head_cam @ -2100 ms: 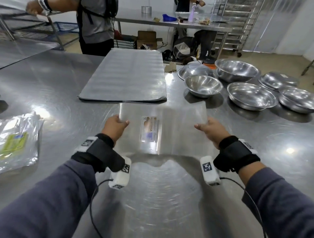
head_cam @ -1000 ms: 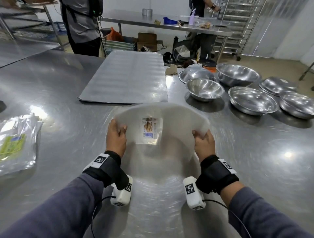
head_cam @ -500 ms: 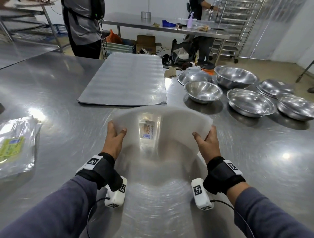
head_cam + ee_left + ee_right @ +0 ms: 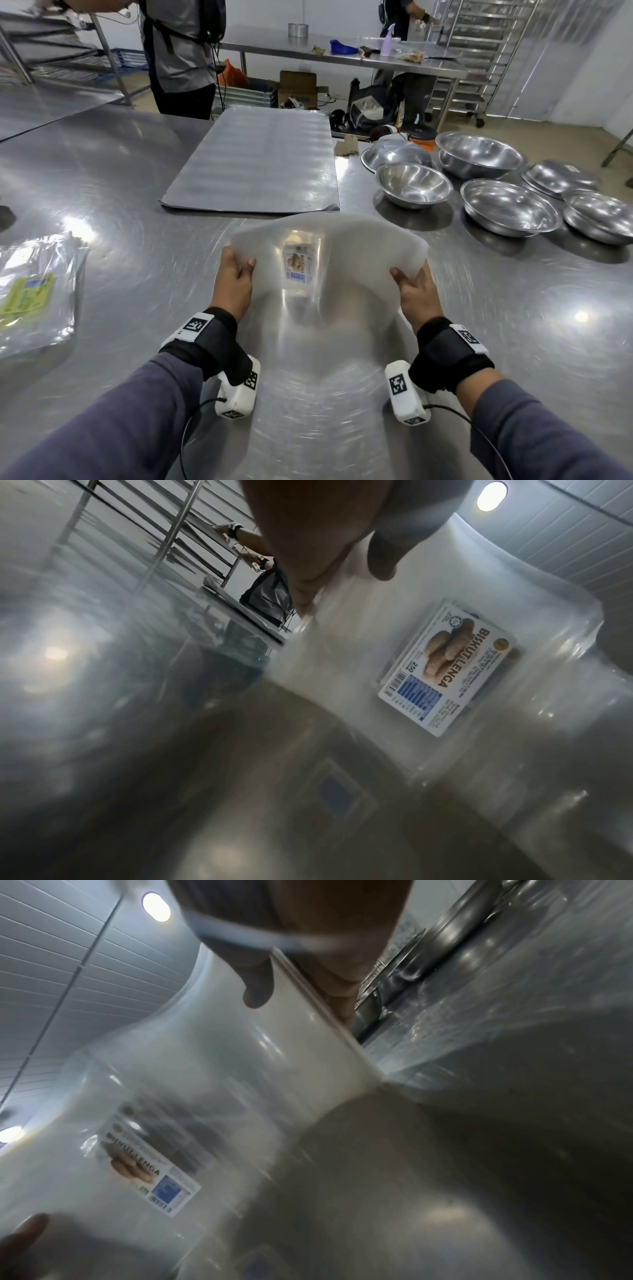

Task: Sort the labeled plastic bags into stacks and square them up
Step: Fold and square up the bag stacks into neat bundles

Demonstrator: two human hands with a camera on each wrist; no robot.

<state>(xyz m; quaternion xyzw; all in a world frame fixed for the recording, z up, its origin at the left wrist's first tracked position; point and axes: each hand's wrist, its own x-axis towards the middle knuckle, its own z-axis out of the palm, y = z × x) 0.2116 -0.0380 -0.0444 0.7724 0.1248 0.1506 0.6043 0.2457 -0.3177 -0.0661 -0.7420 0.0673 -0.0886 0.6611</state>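
Both hands, left (image 4: 233, 281) & right (image 4: 416, 294), fingers pinching bag stack (image 4: 359, 246) upright on table (image 4: 137, 240).

Bowls (image 4: 412, 185) right of tray (image 4: 253, 164)

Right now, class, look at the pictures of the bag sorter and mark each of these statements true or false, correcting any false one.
1. Both hands hold one stack of bags by its side edges. True: the left hand and right hand grip the stack of bags.
2. The label on the held stack reads BISKUT LENGA. True, on the label.
3. The held stack lies flat on the table. False: it stands up, bowed between the hands.
4. The other bag pile, with a yellow-green label, lies to the right. False: the yellow-labelled pile lies at far left.
5. The steel bowls sit on the right. True.
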